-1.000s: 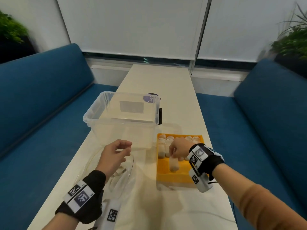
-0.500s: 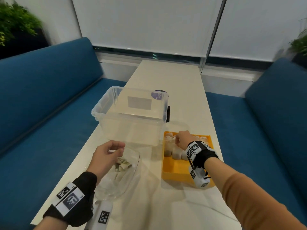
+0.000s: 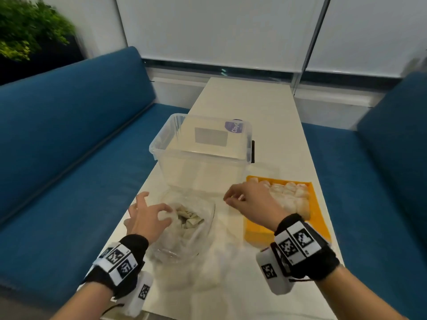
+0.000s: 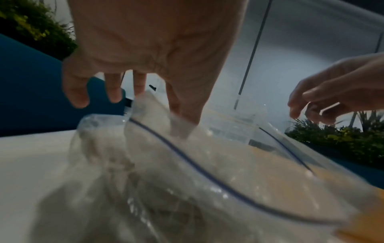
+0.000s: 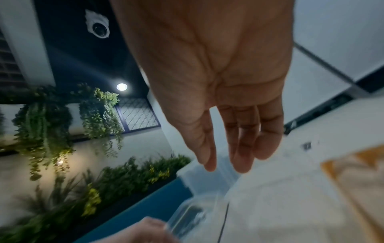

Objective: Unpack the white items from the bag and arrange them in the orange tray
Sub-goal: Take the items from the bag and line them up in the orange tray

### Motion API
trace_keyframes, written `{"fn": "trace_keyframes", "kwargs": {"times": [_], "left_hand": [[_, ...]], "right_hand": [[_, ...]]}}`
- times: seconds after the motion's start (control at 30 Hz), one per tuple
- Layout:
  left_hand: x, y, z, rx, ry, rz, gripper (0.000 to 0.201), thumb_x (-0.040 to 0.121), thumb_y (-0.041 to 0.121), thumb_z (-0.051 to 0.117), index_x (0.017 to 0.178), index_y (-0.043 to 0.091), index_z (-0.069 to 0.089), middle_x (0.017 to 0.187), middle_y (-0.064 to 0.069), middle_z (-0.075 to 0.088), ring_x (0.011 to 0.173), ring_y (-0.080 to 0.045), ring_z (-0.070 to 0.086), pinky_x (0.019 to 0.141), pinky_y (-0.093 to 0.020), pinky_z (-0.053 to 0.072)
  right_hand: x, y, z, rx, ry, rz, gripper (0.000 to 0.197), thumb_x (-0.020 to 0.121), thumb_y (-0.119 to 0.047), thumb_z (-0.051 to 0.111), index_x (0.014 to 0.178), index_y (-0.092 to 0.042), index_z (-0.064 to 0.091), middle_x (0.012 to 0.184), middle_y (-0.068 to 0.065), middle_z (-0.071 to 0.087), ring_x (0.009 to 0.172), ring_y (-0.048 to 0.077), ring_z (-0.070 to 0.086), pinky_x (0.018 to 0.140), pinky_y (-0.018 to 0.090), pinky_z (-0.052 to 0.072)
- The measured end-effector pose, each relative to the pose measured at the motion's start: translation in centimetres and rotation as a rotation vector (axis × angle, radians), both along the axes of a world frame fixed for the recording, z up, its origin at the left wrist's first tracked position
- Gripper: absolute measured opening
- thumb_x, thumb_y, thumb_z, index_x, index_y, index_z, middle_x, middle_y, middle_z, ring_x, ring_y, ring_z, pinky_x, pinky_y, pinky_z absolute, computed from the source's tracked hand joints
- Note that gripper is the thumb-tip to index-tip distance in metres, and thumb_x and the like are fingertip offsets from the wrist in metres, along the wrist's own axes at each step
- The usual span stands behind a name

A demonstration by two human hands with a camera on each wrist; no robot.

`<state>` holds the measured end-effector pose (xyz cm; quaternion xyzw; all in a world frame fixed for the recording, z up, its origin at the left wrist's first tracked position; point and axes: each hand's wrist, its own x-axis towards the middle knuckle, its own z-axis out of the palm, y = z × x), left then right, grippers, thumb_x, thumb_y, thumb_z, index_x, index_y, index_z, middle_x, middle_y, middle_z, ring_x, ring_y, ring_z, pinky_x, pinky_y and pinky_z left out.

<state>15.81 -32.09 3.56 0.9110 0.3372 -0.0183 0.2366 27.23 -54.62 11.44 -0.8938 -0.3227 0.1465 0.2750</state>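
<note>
Head view: a person sits at a long white tabletop with a clear zip bag in front and an orange tray to the right.
Left hand: the left hand has its fingers spread over the bag's open mouth; the left wrist view shows its thumb and forefinger pinching the near lip of the plastic, the other fingers loose.
Right hand: the right hand hangs empty between tray and bag, fingers relaxed and lightly curled, grasping nothing.
White items in tray: a block of white items sits packed in neat rows at the tray's far end; the near end shows bare orange.
White items in bag: several pale pieces lie in a heap inside the bag, their count unclear through the plastic.
Other things: a clear plastic storage box stands behind the bag, touching neither hand.
Progress: by my judgement, the task is well under way but unfinished; roughly half the tray is filled.
Left to do: lift out the remaining pieces and line them up in the bare part of the tray.
</note>
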Motion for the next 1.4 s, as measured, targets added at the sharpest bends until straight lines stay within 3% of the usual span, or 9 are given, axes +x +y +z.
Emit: {"fn": "trace_keyframes", "kwargs": {"times": [0.2, 0.33, 0.47, 0.6, 0.7, 0.77, 0.93, 1.13, 1.4], "left_hand": [[-0.7, 0.2, -0.3, -0.314, 0.083, -0.051, 0.058, 0.083, 0.011, 0.068, 0.131, 0.033, 0.044, 0.115, -0.012, 0.042, 0.094, -0.031, 0.054, 0.087, -0.036, 0.048], [-2.0, 1.0, 0.3, -0.451, -0.231, -0.163, 0.073, 0.073, -0.013, 0.052, 0.128, 0.036, 0.05, 0.123, 0.002, 0.053, 0.079, -0.022, 0.058, 0.055, -0.02, 0.047], [-3.3, 2.1, -0.5, -0.473, -0.176, -0.201, 0.08, 0.073, -0.012, 0.056, 0.134, 0.037, 0.043, 0.137, 0.002, 0.042, 0.088, -0.019, 0.058, 0.061, -0.019, 0.047], [-3.4, 1.5, -1.1, -0.066, -0.169, -0.229, 0.057, 0.077, 0.01, 0.068, 0.127, 0.034, 0.052, 0.145, -0.003, 0.02, 0.124, -0.024, 0.035, 0.1, -0.035, 0.038], [-2.5, 0.5, 0.1, 0.067, -0.495, -0.289, 0.013, 0.085, 0.009, 0.062, 0.095, 0.017, 0.066, 0.111, 0.0, 0.046, 0.094, -0.02, 0.05, 0.083, -0.036, 0.047], [-1.6, -0.2, 1.1, 0.027, -0.303, -0.242, 0.012, 0.093, 0.016, 0.053, 0.094, 0.01, 0.063, 0.1, -0.004, 0.055, 0.084, -0.024, 0.057, 0.075, -0.036, 0.05], [1.4, -0.8, 0.8, 0.115, 0.23, -0.218, 0.05, 0.09, 0.056, 0.055, 0.108, 0.011, 0.063, 0.113, -0.008, 0.064, 0.103, -0.027, 0.062, 0.083, -0.032, 0.047], [1.3, -2.0, -1.7, 0.026, 0.076, -0.446, 0.04, 0.092, 0.028, 0.062, 0.127, 0.011, 0.054, 0.128, -0.011, 0.056, 0.113, -0.03, 0.057, 0.096, -0.039, 0.046], [1.0, 0.1, -0.5, -0.123, -0.139, -0.344, 0.019, 0.085, 0.014, 0.067, 0.103, 0.009, 0.067, 0.109, -0.012, 0.062, 0.095, -0.03, 0.06, 0.08, -0.034, 0.05]], "right_hand": [[-4.1, 5.8, -8.2, -0.127, 0.205, -0.07, 0.038, 0.093, -0.04, 0.051, 0.13, -0.032, 0.055, 0.13, 0.013, 0.036, 0.114, 0.033, 0.049, 0.098, 0.032, 0.04], [-5.0, 6.8, -10.1, -0.094, 0.328, -0.173, 0.07, 0.089, -0.014, 0.053, 0.148, -0.032, 0.02, 0.132, 0.019, 0.037, 0.105, 0.037, 0.056, 0.082, 0.03, 0.047], [-5.3, 7.0, -11.2, -0.09, 0.312, -0.139, 0.084, 0.08, 0.007, 0.052, 0.149, -0.029, 0.019, 0.11, 0.015, 0.057, 0.093, 0.028, 0.058, 0.07, 0.024, 0.051], [-6.0, 7.9, -12.1, -0.173, 0.254, -0.134, 0.072, 0.084, -0.002, 0.054, 0.146, -0.027, 0.026, 0.121, 0.014, 0.06, 0.115, 0.032, 0.055, 0.093, 0.031, 0.047], [-6.1, 8.3, -12.3, -0.229, 0.229, -0.122, 0.071, 0.084, -0.007, 0.056, 0.146, -0.025, 0.026, 0.123, 0.013, 0.059, 0.116, 0.032, 0.054, 0.092, 0.029, 0.045], [-6.3, 8.4, -11.9, -0.261, 0.204, -0.11, 0.068, 0.086, -0.009, 0.056, 0.146, -0.021, 0.025, 0.127, 0.014, 0.058, 0.118, 0.034, 0.053, 0.095, 0.031, 0.043], [-6.6, 8.7, -11.7, -0.313, 0.206, -0.131, 0.064, 0.089, -0.006, 0.053, 0.146, -0.011, 0.023, 0.131, 0.02, 0.053, 0.123, 0.036, 0.049, 0.1, 0.036, 0.042], [-6.8, 8.5, -11.8, -0.291, 0.227, -0.206, 0.069, 0.09, -0.001, 0.048, 0.15, -0.017, 0.017, 0.135, 0.024, 0.048, 0.126, 0.037, 0.046, 0.102, 0.036, 0.04], [-6.7, 8.8, -12.9, -0.269, 0.202, -0.228, 0.062, 0.09, -0.011, 0.051, 0.146, -0.02, 0.026, 0.132, 0.017, 0.053, 0.121, 0.035, 0.051, 0.096, 0.032, 0.042]]}}
